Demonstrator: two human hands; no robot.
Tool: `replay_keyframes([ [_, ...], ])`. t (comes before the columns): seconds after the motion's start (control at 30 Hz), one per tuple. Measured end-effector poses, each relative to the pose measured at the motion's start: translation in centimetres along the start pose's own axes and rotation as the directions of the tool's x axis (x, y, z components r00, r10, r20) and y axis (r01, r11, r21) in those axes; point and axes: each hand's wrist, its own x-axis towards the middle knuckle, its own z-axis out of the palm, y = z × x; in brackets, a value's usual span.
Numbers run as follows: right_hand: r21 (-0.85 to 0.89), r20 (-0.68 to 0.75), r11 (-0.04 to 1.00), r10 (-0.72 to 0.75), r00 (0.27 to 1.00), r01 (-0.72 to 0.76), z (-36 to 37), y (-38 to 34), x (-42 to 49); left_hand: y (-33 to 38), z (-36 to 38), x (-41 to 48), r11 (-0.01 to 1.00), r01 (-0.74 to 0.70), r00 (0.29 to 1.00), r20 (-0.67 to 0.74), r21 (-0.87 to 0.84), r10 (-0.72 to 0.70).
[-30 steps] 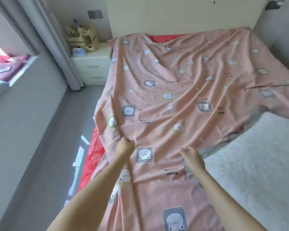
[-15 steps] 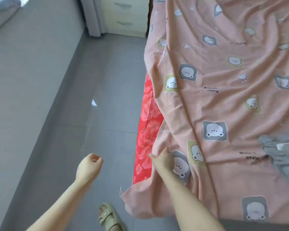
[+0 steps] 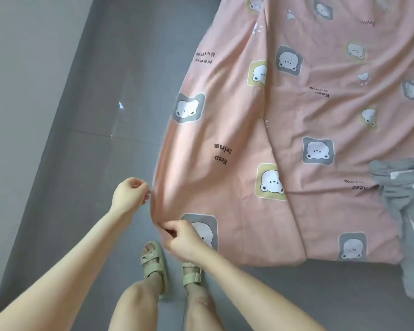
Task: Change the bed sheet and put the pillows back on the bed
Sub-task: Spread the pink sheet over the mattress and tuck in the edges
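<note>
A pink bed sheet (image 3: pixel 285 130) printed with bear faces covers the bed and hangs over its left side down toward the floor. My right hand (image 3: pixel 184 240) pinches the sheet's hanging edge near the bed's foot corner. My left hand (image 3: pixel 129 197) pinches the same edge a little higher and to the left, fingers curled. No pillow is in view.
Grey tiled floor (image 3: pixel 93 163) runs along the bed's left side, bounded by a grey wall (image 3: pixel 17 91). My feet in green sandals (image 3: pixel 153 261) stand at the bed corner. A grey and white blanket (image 3: pixel 406 211) lies on the bed's right end.
The view dropped to the bed's corner. The sheet now covers the red side of the mattress. My left hand, free before, has come to the hanging edge beside my right hand.
</note>
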Motion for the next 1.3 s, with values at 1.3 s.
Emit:
replay_keyframes([
  [1.3,0.125,-0.793,0.987,0.158,0.589,-0.097,-47.2,-42.4,26.1,65.1,-9.6,32.7,0.842,-0.489,0.866,0.244,0.229,0.436],
])
